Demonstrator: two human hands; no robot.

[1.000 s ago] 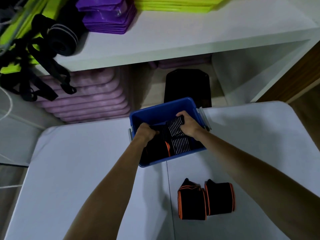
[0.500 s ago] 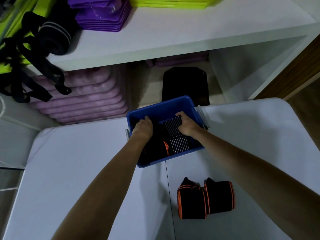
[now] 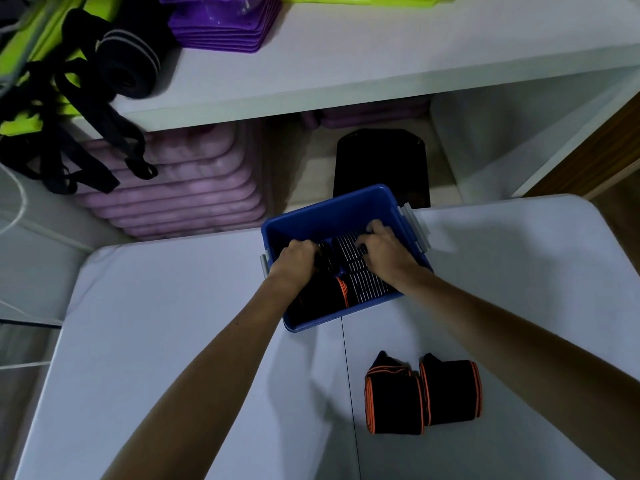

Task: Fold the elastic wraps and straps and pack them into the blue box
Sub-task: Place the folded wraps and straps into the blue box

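Observation:
The blue box (image 3: 332,211) sits at the far edge of the white table (image 3: 173,341). Both my hands are inside it. My left hand (image 3: 294,261) grips a black folded wrap at the box's left side, fingers curled over it. My right hand (image 3: 382,247) has its fingers curled over a black wrap with white stripes (image 3: 363,285). A black wrap with an orange edge (image 3: 329,292) lies in the box's near left part. Two folded black wraps with orange edges (image 3: 422,393) lie side by side on the table, nearer to me.
A white shelf (image 3: 346,64) behind the table holds purple pads (image 3: 221,22), green mats and loose black straps (image 3: 69,109) with a rolled striped wrap (image 3: 128,60). Pink mats (image 3: 180,188) are stacked below. A black object (image 3: 381,164) stands behind the box.
Both hands have pushed a little deeper toward the box's far side, with the fingers curling more over the wraps. The two wraps on the table have not moved.

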